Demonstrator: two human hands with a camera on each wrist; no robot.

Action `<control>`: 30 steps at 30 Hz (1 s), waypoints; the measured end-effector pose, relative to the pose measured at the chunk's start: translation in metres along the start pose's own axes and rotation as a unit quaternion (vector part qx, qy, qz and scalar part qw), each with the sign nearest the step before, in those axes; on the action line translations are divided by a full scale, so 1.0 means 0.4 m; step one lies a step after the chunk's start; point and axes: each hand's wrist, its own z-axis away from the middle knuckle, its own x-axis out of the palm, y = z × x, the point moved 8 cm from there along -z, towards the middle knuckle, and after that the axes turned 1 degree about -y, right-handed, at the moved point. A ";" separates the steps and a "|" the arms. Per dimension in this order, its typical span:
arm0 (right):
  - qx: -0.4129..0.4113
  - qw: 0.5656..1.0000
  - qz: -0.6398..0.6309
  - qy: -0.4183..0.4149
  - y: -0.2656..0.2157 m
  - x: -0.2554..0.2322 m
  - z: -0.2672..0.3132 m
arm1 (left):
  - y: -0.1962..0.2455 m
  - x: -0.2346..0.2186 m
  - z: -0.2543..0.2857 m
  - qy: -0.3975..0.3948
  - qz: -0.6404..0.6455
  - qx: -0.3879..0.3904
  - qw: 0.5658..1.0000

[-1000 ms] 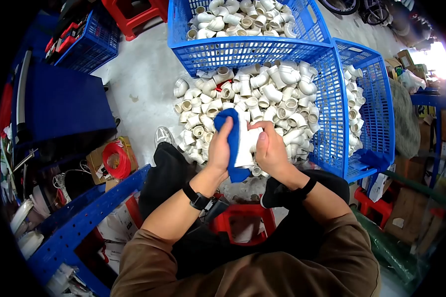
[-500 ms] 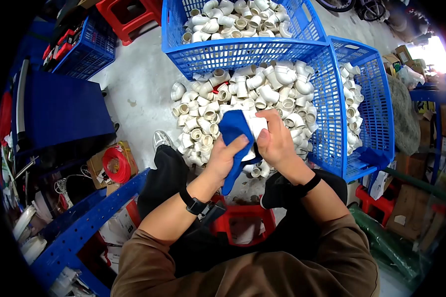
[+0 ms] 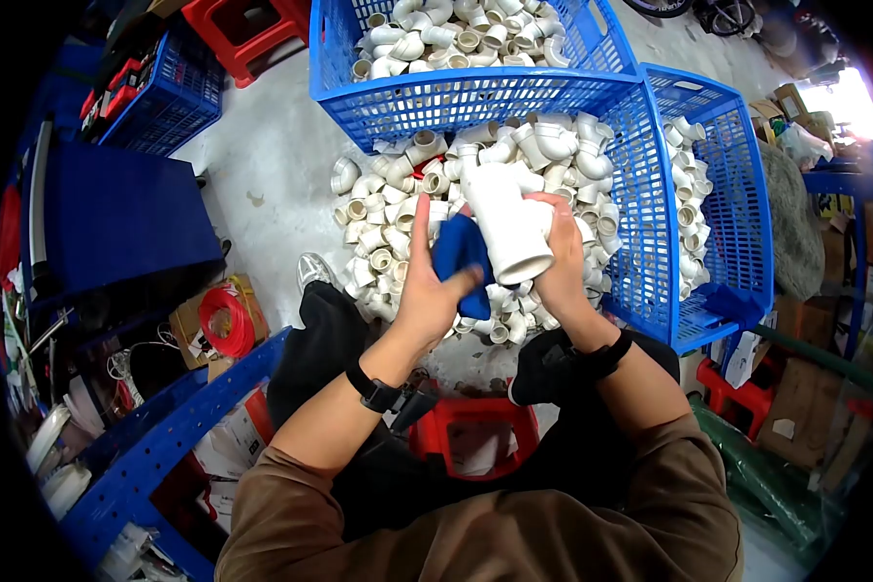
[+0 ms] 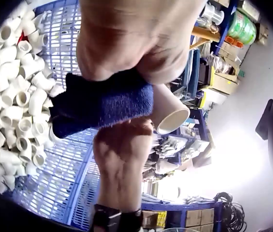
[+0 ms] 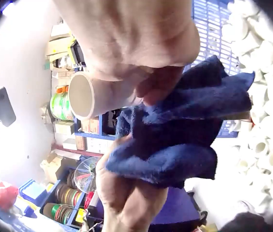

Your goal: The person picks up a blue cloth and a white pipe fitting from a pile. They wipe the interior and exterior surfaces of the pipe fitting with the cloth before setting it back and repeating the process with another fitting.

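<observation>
In the head view my right hand grips a white plastic pipe tee, its open lower end facing me. My left hand holds a bunched blue cloth beside the tee, thumb across the cloth and one finger pointing up. The left wrist view shows the cloth hanging below that hand, with the end of the tee behind it. From the right wrist, the tee's open mouth sticks out past my fingers, and the folded cloth lies close against it.
A heap of white pipe fittings covers the floor ahead. Behind it stands a blue crate of fittings, with another blue crate at the right. A red stool is between the legs; a blue perforated rail runs at the left.
The cloth was wrapped round the tee half a second ago; now it is off to the left of it. My right hand has raised and turned the tee, showing its whole length.
</observation>
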 end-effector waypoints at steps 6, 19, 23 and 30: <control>-0.102 0.987 0.116 -0.039 -0.022 0.053 0.034 | 0.058 0.068 0.017 -0.121 0.026 0.075 0.990; -0.012 0.998 -0.060 -0.027 0.051 0.074 0.086 | 0.127 0.033 -0.011 -0.105 0.072 0.120 0.985; 0.236 0.947 -0.207 -0.071 0.084 0.135 0.135 | 0.135 0.012 -0.017 -0.063 -0.079 0.197 0.975; -0.087 0.985 0.145 0.023 -0.030 0.067 0.155 | 0.109 0.004 -0.035 -0.025 -0.223 0.193 0.955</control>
